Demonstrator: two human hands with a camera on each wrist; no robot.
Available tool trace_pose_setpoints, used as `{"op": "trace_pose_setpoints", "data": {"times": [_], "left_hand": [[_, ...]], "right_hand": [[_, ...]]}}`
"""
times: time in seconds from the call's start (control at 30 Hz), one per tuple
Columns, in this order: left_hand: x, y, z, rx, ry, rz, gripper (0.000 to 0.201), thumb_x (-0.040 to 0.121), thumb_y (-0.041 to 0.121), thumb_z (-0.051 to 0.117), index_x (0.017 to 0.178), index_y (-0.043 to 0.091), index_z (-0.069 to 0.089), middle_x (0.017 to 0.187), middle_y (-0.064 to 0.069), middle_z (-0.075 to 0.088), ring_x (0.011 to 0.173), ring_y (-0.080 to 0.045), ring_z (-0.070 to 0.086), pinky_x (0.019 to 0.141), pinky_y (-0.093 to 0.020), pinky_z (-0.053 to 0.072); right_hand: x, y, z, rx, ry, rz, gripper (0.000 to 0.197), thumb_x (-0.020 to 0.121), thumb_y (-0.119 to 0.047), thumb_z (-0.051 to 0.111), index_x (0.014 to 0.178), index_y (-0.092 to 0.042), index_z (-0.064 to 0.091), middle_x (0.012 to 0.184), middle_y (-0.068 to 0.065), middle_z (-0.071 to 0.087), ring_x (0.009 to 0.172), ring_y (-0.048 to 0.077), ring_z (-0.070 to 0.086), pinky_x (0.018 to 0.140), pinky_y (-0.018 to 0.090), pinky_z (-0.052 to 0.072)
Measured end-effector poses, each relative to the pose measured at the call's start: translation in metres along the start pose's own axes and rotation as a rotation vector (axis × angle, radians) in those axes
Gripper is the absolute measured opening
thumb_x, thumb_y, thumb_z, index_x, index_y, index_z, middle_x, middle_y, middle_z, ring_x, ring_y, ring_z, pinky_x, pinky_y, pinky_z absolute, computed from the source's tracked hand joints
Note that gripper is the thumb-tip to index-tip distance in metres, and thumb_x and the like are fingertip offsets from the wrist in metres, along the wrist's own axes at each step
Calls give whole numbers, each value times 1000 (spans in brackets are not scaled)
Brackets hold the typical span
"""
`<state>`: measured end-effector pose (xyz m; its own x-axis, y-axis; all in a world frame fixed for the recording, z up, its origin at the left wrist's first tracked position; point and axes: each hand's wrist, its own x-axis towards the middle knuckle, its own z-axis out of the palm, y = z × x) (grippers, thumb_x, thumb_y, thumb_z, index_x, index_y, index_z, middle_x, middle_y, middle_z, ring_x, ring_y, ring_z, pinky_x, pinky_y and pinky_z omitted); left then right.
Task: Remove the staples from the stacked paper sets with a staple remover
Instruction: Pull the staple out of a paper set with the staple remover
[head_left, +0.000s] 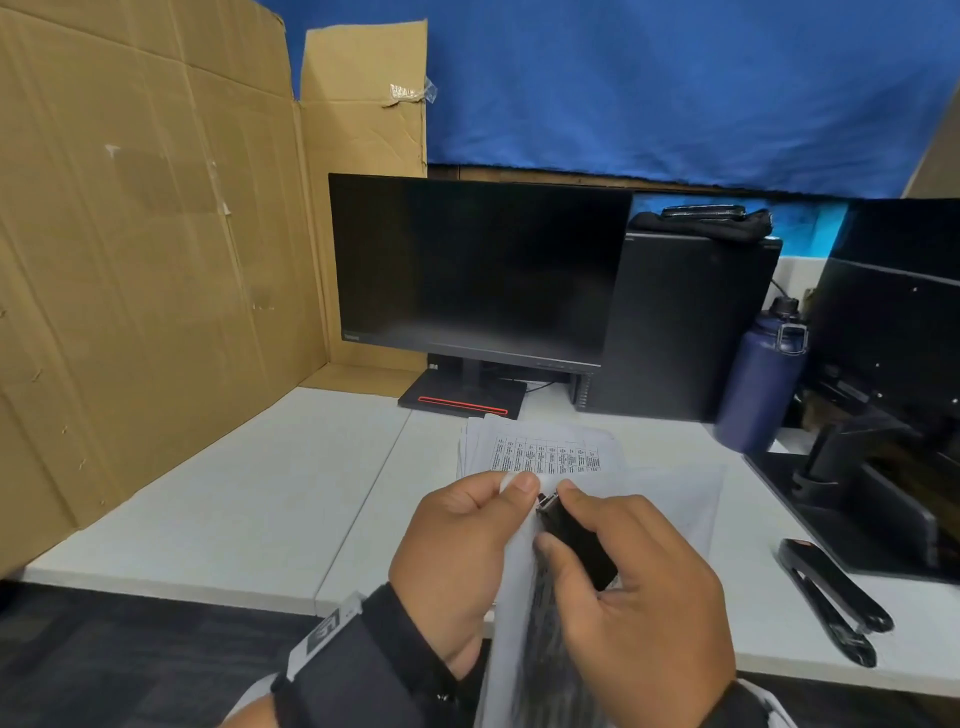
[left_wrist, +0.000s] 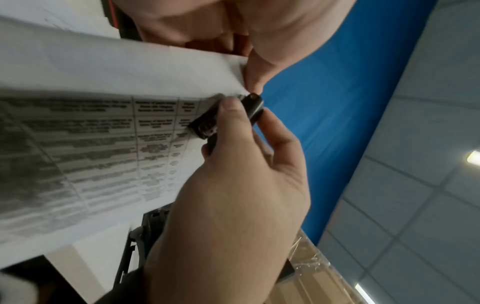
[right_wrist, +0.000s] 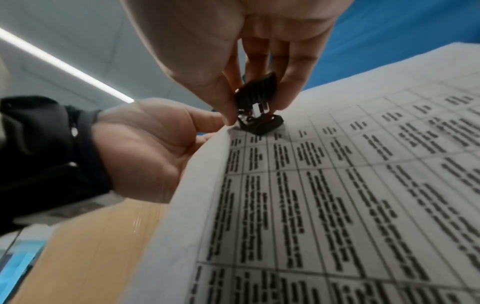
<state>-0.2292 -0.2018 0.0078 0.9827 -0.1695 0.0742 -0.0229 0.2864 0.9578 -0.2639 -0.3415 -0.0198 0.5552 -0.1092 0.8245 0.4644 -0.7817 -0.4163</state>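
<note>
Now staple remover (head_left: 574, 535) between both hands.

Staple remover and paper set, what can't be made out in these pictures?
- Staple: right wrist view, hidden under the staple remover tip.
- Printed table text on the paper set: blurred in all views.
- Paper set's lower end: head view, cut off by the bottom edge.
- Remover's body: head view, mostly covered by the right hand.

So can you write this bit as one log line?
left hand: pinches paper set corner | right hand: grips staple remover | step: pulling staple
</note>
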Motion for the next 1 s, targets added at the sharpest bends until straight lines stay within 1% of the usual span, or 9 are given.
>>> {"op": "trace_pose_setpoints", "data": {"times": [0.1,0.23,0.33,0.43,0.6,0.7,0.8,0.9,1.0], "left_hand": [[3,-2,-2,-18,31,-41,21,97,22,67,93,7,81,94,-26,78,81,-31,72,85,-46,58],[5,-8,-3,-20,60,-73,22,98,23,66,95,7,81,99,-27,78,88,-35,72,94,-54,57],[7,-10,-4,2,68,-87,23,98,27,67,99,9,82,99,-21,80,95,-36,74,99,-55,57],[9,-9,-7,32,69,-97,25,97,30,67,104,9,80,100,-19,80,97,-37,75,100,-56,57],[17,-4,-18,-4,83,-150,26,100,25,63,107,4,78,100,-22,79,89,-37,76,86,-45,62],[21,-1,-24,-63,101,-183,27,101,21,62,110,-1,75,98,-23,79,78,-34,77,68,-37,63],[23,1,-27,-111,114,-208,28,100,20,63,113,-3,73,96,-24,79,70,-30,75,58,-34,61],[23,1,-26,-134,99,-234,33,99,22,64,119,-3,70,108,-29,76,81,-35,75,66,-39,63],[22,-1,-26,-146,61,-253,34,99,23,64,118,-4,71,111,-32,74,91,-41,72,85,-52,60]], "right_hand": [[-1,-4,1,209,-70,258,38,80,-33,81,113,-45,68,103,-27,70,95,-3,68,84,14,53],[8,-6,-2,410,-173,424,30,82,-20,80,92,-47,73,92,-26,74,83,1,70,80,27,59],[9,1,-2,362,-206,357,31,82,-20,80,99,-45,71,97,-25,73,90,1,70,84,26,58],[8,5,-4,142,-210,144,35,83,-27,79,111,-43,66,106,-26,67,100,-2,65,87,13,50],[21,21,-13,62,-154,-70,26,85,-24,75,110,-29,70,104,-21,67,98,2,64,88,18,48],[34,44,-24,62,-74,80,33,84,-16,77,113,-29,68,107,-19,67,101,-1,62,91,13,46],[44,77,-36,-74,-116,374,30,85,-16,75,109,-30,65,102,-10,69,95,13,64,85,28,49],[44,124,-48,-365,-329,623,14,87,-26,69,98,-31,61,95,-3,70,90,25,64,80,34,48],[36,157,-56,-634,-619,761,9,88,-35,62,89,-27,57,87,-3,68,84,24,63,82,36,53]]}}
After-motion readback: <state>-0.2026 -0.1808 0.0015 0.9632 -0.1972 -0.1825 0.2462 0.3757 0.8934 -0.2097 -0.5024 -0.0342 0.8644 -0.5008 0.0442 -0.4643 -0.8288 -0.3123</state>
